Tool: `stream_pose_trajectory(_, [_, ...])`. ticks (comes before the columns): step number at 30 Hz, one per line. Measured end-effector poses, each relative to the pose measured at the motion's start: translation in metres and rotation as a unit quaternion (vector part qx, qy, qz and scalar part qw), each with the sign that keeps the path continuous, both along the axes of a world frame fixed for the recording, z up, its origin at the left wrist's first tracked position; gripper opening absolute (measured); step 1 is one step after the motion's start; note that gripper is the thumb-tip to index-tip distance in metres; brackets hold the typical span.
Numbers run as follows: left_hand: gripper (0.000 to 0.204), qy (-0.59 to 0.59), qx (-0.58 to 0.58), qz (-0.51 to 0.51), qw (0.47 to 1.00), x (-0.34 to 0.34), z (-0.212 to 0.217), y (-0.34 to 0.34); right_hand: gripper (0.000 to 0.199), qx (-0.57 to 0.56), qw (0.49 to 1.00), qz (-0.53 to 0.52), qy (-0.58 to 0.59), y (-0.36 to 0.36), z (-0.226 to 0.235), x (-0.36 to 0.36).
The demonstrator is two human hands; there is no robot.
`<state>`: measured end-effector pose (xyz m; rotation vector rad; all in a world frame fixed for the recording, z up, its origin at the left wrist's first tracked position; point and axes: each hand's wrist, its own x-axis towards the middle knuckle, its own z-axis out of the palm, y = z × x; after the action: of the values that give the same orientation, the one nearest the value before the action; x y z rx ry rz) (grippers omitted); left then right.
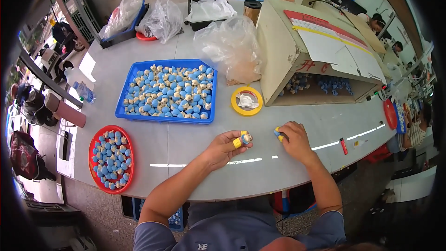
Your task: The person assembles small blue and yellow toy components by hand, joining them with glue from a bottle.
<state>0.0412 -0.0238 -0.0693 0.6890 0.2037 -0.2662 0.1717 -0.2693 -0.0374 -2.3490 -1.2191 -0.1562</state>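
Over the near part of the table, my left hand (225, 149) pinches a small doll head (247, 138) with a cream face and some blue on it. Yellow wraps cover some of the fingertips. To its right, my right hand (296, 140) is closed, its yellow-wrapped fingertips around a small blue piece (277, 133), mostly hidden by the fingers. The two hands are apart. Beyond them a blue tray (166, 119) holds many blue and cream doll heads. More of these heads lie in a red oval basket (132, 158) at the left.
A yellow tape roll (236, 105) lies beyond my hands, near a clear plastic bag (227, 42). A beige box-like booth (281, 51) stands at the right with small blue parts inside. A red marker-like object (343, 146) lies at right, a pink bottle (69, 113) at left. Other people sit farther off.
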Motion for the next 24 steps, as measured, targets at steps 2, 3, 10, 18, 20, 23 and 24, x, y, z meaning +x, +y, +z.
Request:
stream_pose_trajectory(2, [0.027, 0.003, 0.0, 0.001, 1.0, -0.001, 0.0, 0.0, 0.023, 0.003, 1.0, 0.016, -0.001, 0.002, 0.005, 0.002])
stream_pose_trajectory(3, [0.027, 0.001, 0.002, -0.002, 1.0, 0.0, -0.001, 0.0, 0.024, 0.008, 1.0, 0.03, -0.004, 0.004, 0.007, 0.004])
stream_pose_trajectory(10, [0.027, 0.008, 0.014, -0.008, 1.0, 0.0, 0.004, -0.001, 0.028, -0.021, 0.997, 0.046, 0.057, 0.008, 0.009, 0.019])
stream_pose_trajectory(18, [0.03, 0.001, 0.007, -0.002, 1.0, -0.001, 0.0, 0.0, 0.026, 0.037, 0.97, 0.045, 0.238, 0.023, 0.023, 0.008])
stream_pose_trajectory(20, [0.031, -0.004, 0.007, -0.001, 1.0, 0.001, 0.0, -0.003, 0.027, 0.1, 0.958, 0.075, 0.257, 0.028, 0.025, -0.002])
stream_pose_trajectory(23, [0.031, -0.007, 0.011, -0.005, 1.0, 0.0, 0.001, -0.003, 0.029, 0.162, 0.942, 0.115, 0.27, 0.043, 0.031, -0.017])
stream_pose_trajectory(24, [0.03, -0.01, 0.004, -0.004, 1.0, 0.0, -0.001, -0.003, 0.03, 0.157, 0.944, 0.125, 0.261, 0.048, 0.036, -0.022])
